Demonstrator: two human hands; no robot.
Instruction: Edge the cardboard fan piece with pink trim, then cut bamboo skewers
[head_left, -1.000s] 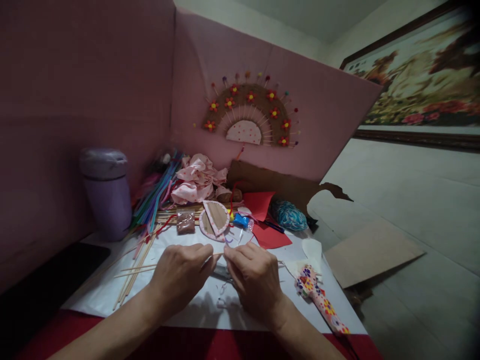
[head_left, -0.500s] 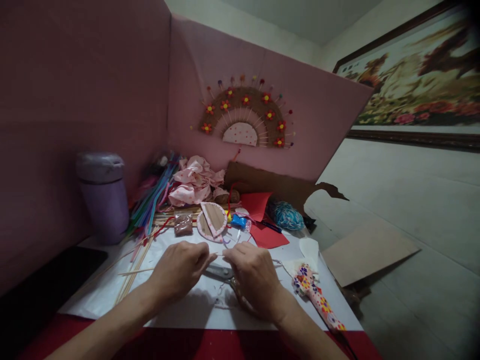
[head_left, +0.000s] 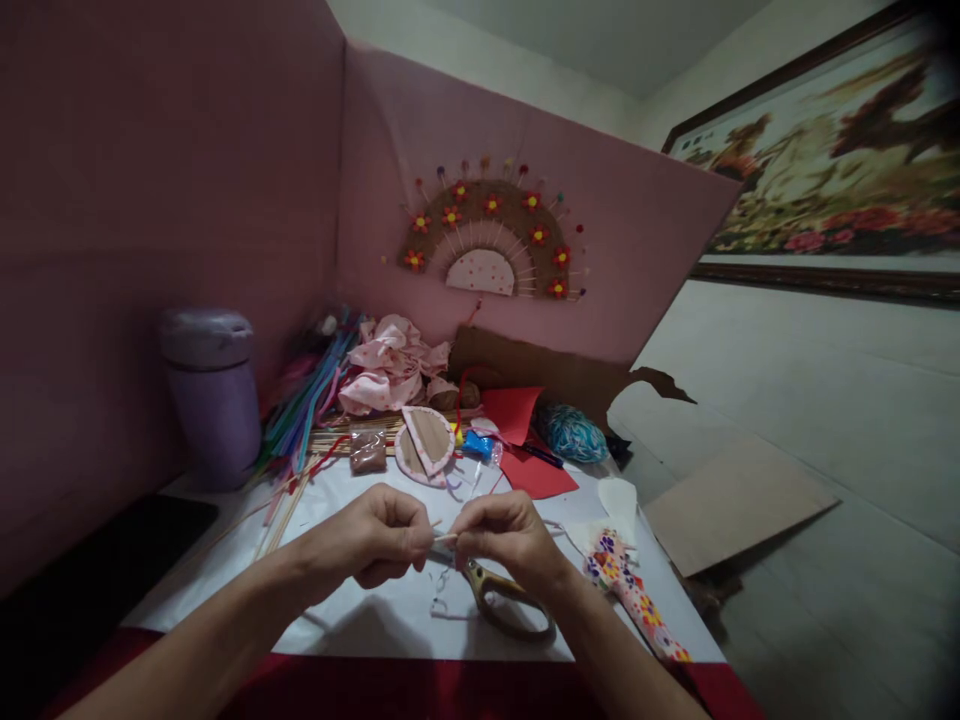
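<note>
My left hand [head_left: 390, 535] is closed in a pinch on a thin wooden stick [head_left: 438, 522], whose pale end pokes out past the fingers. Facing it, my right hand [head_left: 502, 535] is closed too, its thumb and fingers pinching a pale stick end [head_left: 445, 538] in the narrow gap between the hands. Whether these are two pieces or one stick I cannot tell. Below the right hand lie scissors [head_left: 486, 582] with brass-coloured handles, their blades partly hidden. Just beyond my hands rests a round cardboard piece [head_left: 412, 448] with pink dotted edging.
At the left stand a purple tumbler [head_left: 214, 400] and a bundle of pipe cleaners [head_left: 319, 370]. Crumpled pink fabric [head_left: 386, 365], red paper [head_left: 514, 412] and blue yarn [head_left: 574, 433] lie at the back. A flower-patterned wrapped piece [head_left: 634, 590] lies right. A decorated arch [head_left: 491, 205] hangs on the pink panel.
The long stick end that stuck out left of my left hand is no longer visible there. Both hands have turned, and the right has lifted away from the scissors, uncovering their handles.
</note>
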